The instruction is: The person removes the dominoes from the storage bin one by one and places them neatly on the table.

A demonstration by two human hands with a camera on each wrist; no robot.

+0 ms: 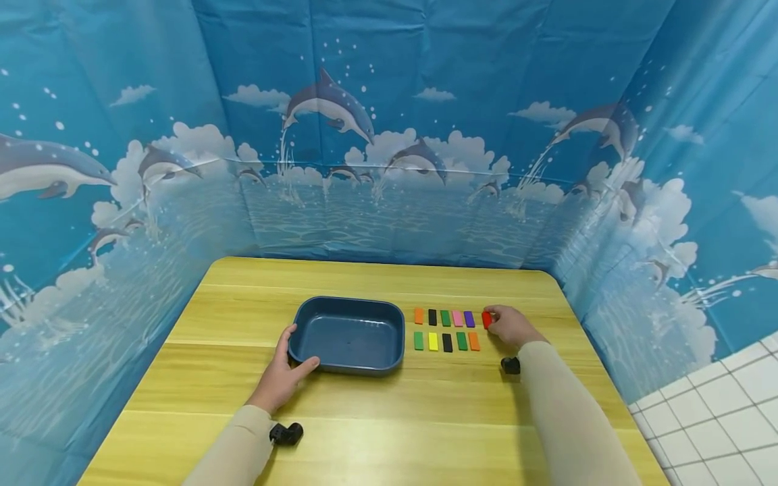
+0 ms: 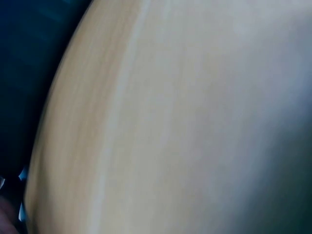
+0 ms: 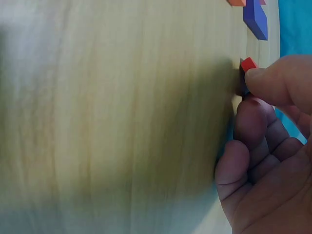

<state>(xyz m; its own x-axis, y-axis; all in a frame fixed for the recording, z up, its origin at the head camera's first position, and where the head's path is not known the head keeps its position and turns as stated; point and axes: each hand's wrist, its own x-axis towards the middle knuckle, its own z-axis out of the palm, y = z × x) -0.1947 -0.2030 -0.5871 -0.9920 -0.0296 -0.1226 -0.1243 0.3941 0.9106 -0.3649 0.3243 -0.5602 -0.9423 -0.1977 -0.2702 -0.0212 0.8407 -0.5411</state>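
Note:
A dark blue plastic basin (image 1: pixel 346 335) stands on the table with nothing in it. My left hand (image 1: pixel 282 378) is spread around its near left corner, the thumb at the front rim and the fingers along the left side. In the right wrist view, the thumb and fingertips of my right hand (image 3: pixel 273 122) pinch a small red block (image 3: pixel 249 63). In the head view this red block (image 1: pixel 487 320) is at the right end of the far row, beside a purple block (image 1: pixel 469 319). The left wrist view is blurred, with the basin's dark side (image 2: pixel 29 73) along its left edge.
Two rows of small coloured blocks lie right of the basin. The far row includes a pink block (image 1: pixel 457 318); the near row runs from a green block (image 1: pixel 419 341) to an orange block (image 1: pixel 474 341). A dolphin-print curtain (image 1: pixel 389 169) surrounds the wooden table (image 1: pixel 377 432).

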